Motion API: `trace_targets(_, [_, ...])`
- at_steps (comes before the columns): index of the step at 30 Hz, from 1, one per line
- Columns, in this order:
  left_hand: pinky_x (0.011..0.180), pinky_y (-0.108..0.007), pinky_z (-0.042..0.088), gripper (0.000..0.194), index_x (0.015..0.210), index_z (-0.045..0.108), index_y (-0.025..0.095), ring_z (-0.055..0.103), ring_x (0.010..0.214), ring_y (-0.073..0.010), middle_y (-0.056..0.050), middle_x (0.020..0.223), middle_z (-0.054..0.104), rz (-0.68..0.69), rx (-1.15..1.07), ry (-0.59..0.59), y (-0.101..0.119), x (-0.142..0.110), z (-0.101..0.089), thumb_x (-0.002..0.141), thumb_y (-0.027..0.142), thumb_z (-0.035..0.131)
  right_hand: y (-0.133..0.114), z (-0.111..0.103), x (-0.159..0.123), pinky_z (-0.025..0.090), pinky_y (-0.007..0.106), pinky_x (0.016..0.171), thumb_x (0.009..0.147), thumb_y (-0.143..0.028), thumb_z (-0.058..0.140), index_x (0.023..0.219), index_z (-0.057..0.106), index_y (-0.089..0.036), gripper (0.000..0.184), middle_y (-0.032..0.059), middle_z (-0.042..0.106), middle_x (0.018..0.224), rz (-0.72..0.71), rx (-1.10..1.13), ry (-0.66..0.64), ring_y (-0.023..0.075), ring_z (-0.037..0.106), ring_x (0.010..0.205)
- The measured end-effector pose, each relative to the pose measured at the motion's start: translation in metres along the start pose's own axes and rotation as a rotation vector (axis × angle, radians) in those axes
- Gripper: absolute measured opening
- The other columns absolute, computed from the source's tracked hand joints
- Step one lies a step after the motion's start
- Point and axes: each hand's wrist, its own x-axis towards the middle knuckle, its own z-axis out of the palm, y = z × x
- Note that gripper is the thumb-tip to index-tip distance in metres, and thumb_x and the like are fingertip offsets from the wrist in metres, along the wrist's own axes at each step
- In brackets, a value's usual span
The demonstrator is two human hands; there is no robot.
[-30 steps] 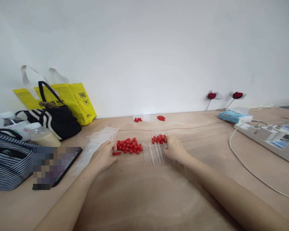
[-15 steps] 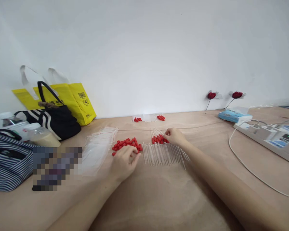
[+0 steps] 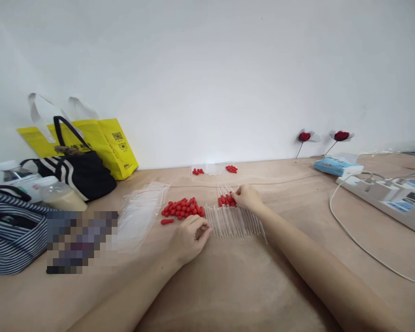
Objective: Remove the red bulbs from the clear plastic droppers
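My right hand (image 3: 248, 198) is closed, fingertips pinching at the right side of a small group of red rubber bulbs (image 3: 224, 200), from which thin glass tubes point toward the wall. Just in front, many clear glass dropper tubes (image 3: 224, 223) lie side by side in a row. My left hand (image 3: 192, 236) is closed, thumb and forefinger together by the row's left end; anything between them is too small to make out. Behind its knuckles sits a heap of loose red bulbs (image 3: 181, 208), with a single red bulb (image 3: 167, 222) lying apart at the near left.
Flat clear zip bags (image 3: 143, 212) lie left of the heap. By the wall rests a clear bag (image 3: 212, 169) with red bulbs at both ends. Handbags, bottles (image 3: 60, 193) and a blurred phone crowd the left; a tissue pack (image 3: 337, 166) and power strip (image 3: 383, 203) sit right.
My left hand has moved right, from the left side of the heap to the tubes' left end. My right hand has lifted off the tubes and shifted slightly toward the bulb group.
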Motion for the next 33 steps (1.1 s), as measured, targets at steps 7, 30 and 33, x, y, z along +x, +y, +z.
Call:
trace_targets(7, [0.064, -0.026, 0.041, 0.017, 0.076, 0.062, 0.018, 0.052, 0.064, -0.0136, -0.001, 0.068, 0.062, -0.171, -0.192, 0.067, 0.026, 0.023, 0.001, 0.079, 0.027, 0.048, 0.005, -0.013, -0.035, 0.035, 0.02, 0.048, 0.075, -0.037, 0.047, 0.059, 0.06, -0.015, 0.03, 0.0015, 0.06, 0.057, -0.093, 0.262, -0.001, 0.0107, 0.052, 0.052])
trace_targets(30, [0.066, -0.027, 0.042, 0.013, 0.086, 0.057, 0.018, 0.058, 0.072, -0.015, -0.002, 0.075, 0.064, 0.233, 0.137, 0.172, 0.015, 0.007, 0.011, 0.083, 0.022, 0.045, 0.027, 0.0, -0.094, 0.03, 0.035, 0.087, 0.082, -0.023, 0.047, 0.093, 0.059, -0.019, 0.017, 0.0031, 0.063, 0.08, -1.026, -0.258, 0.509, 0.0151, 0.051, 0.083])
trace_targets(33, [0.068, -0.027, 0.041, 0.013, 0.086, 0.058, 0.018, 0.058, 0.074, -0.0142, -0.002, 0.076, 0.065, 0.284, 0.162, 0.195, 0.017, 0.008, 0.012, 0.083, 0.021, 0.046, 0.029, 0.008, -0.092, 0.029, 0.036, 0.091, 0.083, -0.019, 0.046, 0.092, 0.06, -0.019, 0.017, 0.0006, 0.062, 0.069, -1.031, -0.249, 0.52, 0.0134, 0.052, 0.077])
